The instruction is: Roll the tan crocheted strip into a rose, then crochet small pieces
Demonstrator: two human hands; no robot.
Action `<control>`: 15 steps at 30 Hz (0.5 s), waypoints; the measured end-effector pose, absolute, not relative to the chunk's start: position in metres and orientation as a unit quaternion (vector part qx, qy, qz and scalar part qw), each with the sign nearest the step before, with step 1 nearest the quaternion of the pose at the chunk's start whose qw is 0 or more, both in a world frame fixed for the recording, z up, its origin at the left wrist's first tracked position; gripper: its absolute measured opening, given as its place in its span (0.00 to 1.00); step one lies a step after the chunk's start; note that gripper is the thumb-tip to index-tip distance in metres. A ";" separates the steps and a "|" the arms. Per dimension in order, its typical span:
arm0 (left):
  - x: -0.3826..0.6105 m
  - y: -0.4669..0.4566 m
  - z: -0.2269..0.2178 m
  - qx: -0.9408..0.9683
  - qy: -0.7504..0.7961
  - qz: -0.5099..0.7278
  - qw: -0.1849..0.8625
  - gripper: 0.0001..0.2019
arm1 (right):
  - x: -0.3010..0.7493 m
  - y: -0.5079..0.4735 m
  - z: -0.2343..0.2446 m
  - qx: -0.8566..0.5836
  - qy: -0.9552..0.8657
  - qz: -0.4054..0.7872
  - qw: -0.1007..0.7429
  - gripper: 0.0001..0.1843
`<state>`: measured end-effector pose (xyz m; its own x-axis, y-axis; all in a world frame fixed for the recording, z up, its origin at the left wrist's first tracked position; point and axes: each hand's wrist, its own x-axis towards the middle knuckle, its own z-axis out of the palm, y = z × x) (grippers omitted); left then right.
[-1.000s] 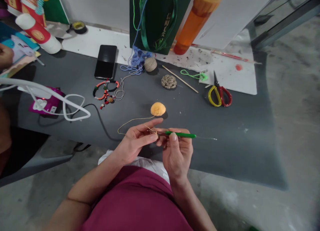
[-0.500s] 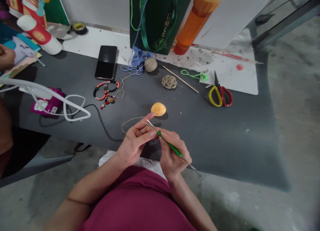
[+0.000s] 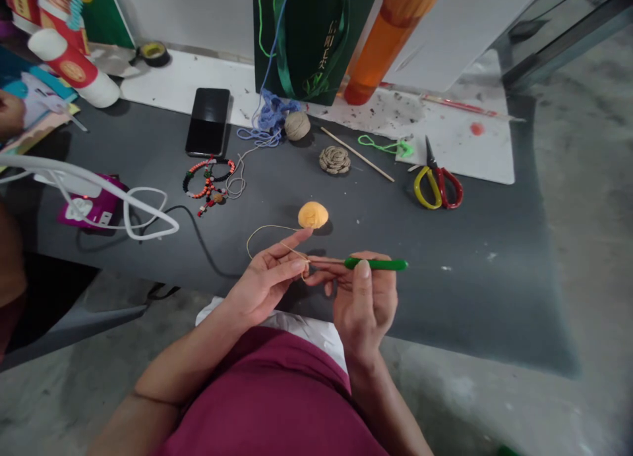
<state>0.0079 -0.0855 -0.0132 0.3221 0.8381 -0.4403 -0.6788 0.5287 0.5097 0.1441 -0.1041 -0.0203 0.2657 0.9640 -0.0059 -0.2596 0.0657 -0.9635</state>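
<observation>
My right hand (image 3: 366, 298) is closed on a crochet hook (image 3: 380, 264) with a green handle, which lies nearly level and points left. The hook's thin shaft reaches the fingertips of my left hand (image 3: 270, 275). Thumb and fingers there pinch yellow yarn (image 3: 291, 248), and a small loop of it hangs at the fingertips. My left index finger is stretched out, with the yarn running over it. Just beyond that finger sits a yellow ball of yarn (image 3: 313, 215); a strand curves over the table on the left.
Behind my hands lie a beige crocheted rosette (image 3: 335, 160), a beige yarn ball (image 3: 297, 126), a wooden stick (image 3: 357, 154), scissors (image 3: 438, 179), a beaded bracelet (image 3: 208, 179) and a phone (image 3: 208, 122). A white cable (image 3: 148, 225) loops at left, near another person's hand (image 3: 10, 115).
My right hand has turned palm up and shifted right. The crochet hook has swung from slanting to nearly level, its tip drawn back to the left fingertips. My left hand stays nearly in place.
</observation>
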 end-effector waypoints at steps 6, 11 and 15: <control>0.013 -0.088 -0.014 0.146 0.309 0.466 0.816 0.21 | 0.137 -0.097 -0.020 -0.440 -0.314 0.541 0.645 0.07; 0.013 -0.088 -0.011 0.161 0.325 0.479 0.799 0.21 | 0.137 -0.096 -0.023 -0.430 -0.340 0.521 0.654 0.04; 0.013 -0.087 -0.008 0.179 0.367 0.503 0.762 0.20 | 0.141 -0.098 -0.023 -0.438 -0.387 0.488 0.648 0.03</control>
<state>0.0129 -0.0865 -0.0076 0.2247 0.8973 -0.3800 -0.6345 0.4307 0.6418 0.1413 -0.0983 -0.0235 0.2230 0.9720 0.0742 -0.2942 0.1397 -0.9455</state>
